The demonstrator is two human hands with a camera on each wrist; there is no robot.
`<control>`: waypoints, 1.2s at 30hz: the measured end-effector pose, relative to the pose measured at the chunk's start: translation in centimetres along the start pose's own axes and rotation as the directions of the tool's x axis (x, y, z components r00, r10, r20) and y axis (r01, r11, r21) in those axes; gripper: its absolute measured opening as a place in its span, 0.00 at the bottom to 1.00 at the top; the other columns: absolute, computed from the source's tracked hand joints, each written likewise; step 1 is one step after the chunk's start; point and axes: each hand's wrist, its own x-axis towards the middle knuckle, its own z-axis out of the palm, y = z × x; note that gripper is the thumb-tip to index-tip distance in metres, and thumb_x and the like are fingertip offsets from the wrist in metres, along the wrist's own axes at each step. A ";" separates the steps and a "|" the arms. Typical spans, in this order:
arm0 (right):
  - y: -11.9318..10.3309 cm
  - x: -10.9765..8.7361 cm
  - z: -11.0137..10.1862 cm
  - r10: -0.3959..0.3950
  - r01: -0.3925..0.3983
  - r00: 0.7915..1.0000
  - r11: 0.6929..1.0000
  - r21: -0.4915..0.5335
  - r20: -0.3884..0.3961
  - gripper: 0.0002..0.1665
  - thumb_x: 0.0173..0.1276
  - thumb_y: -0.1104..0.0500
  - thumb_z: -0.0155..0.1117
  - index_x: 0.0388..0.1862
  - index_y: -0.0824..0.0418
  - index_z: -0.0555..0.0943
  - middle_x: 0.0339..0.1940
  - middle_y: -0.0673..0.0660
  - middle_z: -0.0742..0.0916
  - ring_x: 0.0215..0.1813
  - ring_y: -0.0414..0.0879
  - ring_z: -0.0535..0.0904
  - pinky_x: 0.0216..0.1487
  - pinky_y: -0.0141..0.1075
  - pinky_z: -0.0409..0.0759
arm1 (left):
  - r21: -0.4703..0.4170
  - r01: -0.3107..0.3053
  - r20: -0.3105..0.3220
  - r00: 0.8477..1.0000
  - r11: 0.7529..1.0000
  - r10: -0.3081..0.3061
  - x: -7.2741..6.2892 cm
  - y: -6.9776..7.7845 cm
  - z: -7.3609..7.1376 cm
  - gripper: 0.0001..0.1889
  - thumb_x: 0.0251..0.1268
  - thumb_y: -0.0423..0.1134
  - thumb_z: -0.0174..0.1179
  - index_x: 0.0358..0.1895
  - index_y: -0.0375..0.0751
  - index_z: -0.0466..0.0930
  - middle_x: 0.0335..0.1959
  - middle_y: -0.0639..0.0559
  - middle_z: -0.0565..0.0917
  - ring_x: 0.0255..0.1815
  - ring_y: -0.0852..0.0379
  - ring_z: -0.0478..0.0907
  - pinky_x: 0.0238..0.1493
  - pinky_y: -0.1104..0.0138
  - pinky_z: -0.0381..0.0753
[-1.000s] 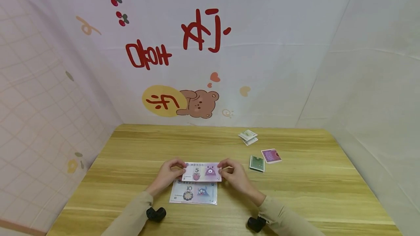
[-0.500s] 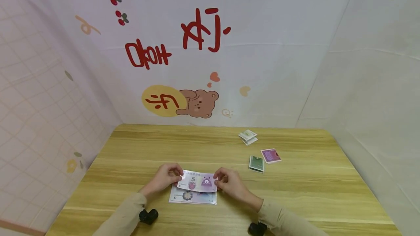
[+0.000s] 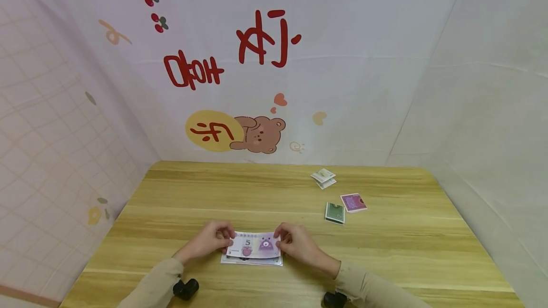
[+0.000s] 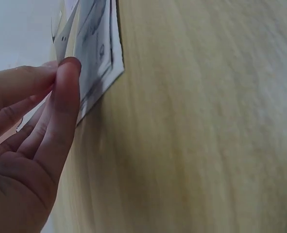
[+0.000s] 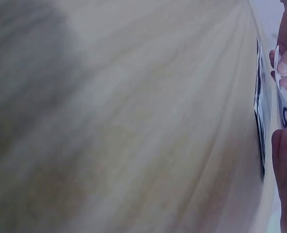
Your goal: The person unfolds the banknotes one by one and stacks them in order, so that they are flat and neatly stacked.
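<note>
A purple play banknote marked 5 (image 3: 252,245) is stretched between both hands. My left hand (image 3: 209,241) pinches its left end between thumb and fingers, and my right hand (image 3: 299,244) pinches the right end. Beneath it a larger bluish banknote (image 3: 252,262) lies flat on the table, mostly covered in the head view. From the left wrist, a gap shows between the held note (image 4: 61,44) and the note below (image 4: 92,56), whose layered edges suggest a stack. The right wrist view also shows the held note (image 5: 284,110) raised over the thin stack (image 5: 259,116).
On the wooden table (image 3: 406,246), to the right, lie a folded green note (image 3: 335,213), a folded purple note (image 3: 354,202) and, further back, a folded whitish note (image 3: 323,178). A printed white cloth (image 3: 355,84) hangs behind the table.
Both hands have brought the purple 5 note toward the body and slightly left. It now covers most of the bluish 10 note, which was largely visible before. The folded notes stay put.
</note>
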 end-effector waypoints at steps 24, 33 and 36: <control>-1.7 1.0 0.2 0.081 -0.060 0.994 0.969 -0.240 0.078 0.09 0.53 0.69 0.69 0.31 0.59 0.80 0.20 0.44 0.76 0.22 0.34 0.68 0.22 0.28 0.67 | -0.024 0.053 0.073 0.996 0.998 -0.051 0.5 -0.3 -0.5 0.05 0.59 0.22 0.62 0.38 0.26 0.79 0.26 0.47 0.79 0.24 0.52 0.78 0.25 0.64 0.82; -1.8 0.8 0.4 0.071 -0.054 0.996 0.962 -0.267 0.054 0.11 0.48 0.68 0.72 0.30 0.58 0.80 0.22 0.47 0.76 0.25 0.35 0.67 0.24 0.28 0.67 | 0.029 0.033 0.072 0.997 0.999 -0.035 0.5 0.1 -0.5 0.05 0.58 0.24 0.64 0.37 0.28 0.81 0.24 0.48 0.78 0.22 0.54 0.76 0.23 0.64 0.81; -1.7 0.8 0.3 0.076 -0.059 0.996 0.964 -0.258 0.055 0.11 0.49 0.68 0.72 0.30 0.58 0.80 0.21 0.47 0.75 0.25 0.36 0.67 0.24 0.28 0.66 | 0.108 0.014 0.067 0.998 0.994 -0.022 0.6 0.1 -0.4 0.04 0.57 0.25 0.64 0.35 0.31 0.82 0.22 0.52 0.76 0.21 0.61 0.73 0.21 0.70 0.76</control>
